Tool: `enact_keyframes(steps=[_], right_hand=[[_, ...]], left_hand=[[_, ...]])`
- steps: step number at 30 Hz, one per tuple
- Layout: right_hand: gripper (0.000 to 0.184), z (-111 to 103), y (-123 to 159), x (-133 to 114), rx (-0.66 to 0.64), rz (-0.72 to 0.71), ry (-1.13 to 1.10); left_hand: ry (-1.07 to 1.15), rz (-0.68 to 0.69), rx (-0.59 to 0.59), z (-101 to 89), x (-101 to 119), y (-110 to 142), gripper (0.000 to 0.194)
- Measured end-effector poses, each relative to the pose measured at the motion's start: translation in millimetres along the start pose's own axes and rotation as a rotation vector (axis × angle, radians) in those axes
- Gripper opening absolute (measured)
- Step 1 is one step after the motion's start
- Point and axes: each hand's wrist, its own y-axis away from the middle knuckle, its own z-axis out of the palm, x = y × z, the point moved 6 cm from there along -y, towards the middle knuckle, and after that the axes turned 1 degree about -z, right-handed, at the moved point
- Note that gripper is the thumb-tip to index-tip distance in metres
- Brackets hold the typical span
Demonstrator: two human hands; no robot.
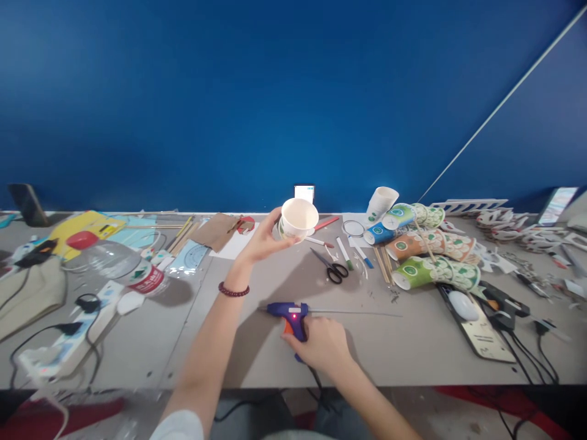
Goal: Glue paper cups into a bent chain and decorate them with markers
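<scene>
A white paper cup (pixel 300 220) with a green print is held up above the table in my left hand (pixel 266 238), its opening tilted toward me. My left fingers wrap round its left side and the thumb lies along its underside. Lower down, my right hand (pixel 323 343) is closed round the handle of a blue glue gun (pixel 290 313) with an orange trigger and a lit red light. The gun points left, and a long thin glue stick (pixel 355 313) sticks out from its back. Black-handled scissors (pixel 334 269) lie behind it.
Stacked printed paper cups (pixel 415 272) lie at the right, with plain white cups (pixel 381 201) behind. A large plastic bottle (pixel 123 264) and a power strip (pixel 80 333) sit at left. Markers (pixel 343 252) and wooden sticks (pixel 384 264) lie mid-table. A blue wall (pixel 284 104) stands behind.
</scene>
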Motion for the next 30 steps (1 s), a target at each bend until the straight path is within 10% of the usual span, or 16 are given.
enact_keyframes(steps=[11,21,30], right_hand=[[0.031,6,9,21,-0.047,0.046,-0.387],[0.036,19,40,54,-0.074,0.208,-1.172],[0.039,12,35,70,0.079,0.426,-1.464]], left_hand=[[0.058,0.001,0.057,-14.8,7,0,0.064],[0.263,-0.068,0.317,-74.6,-6,6,0.058],[0.312,-0.365,0.237,-28.6,-51,11,0.063]])
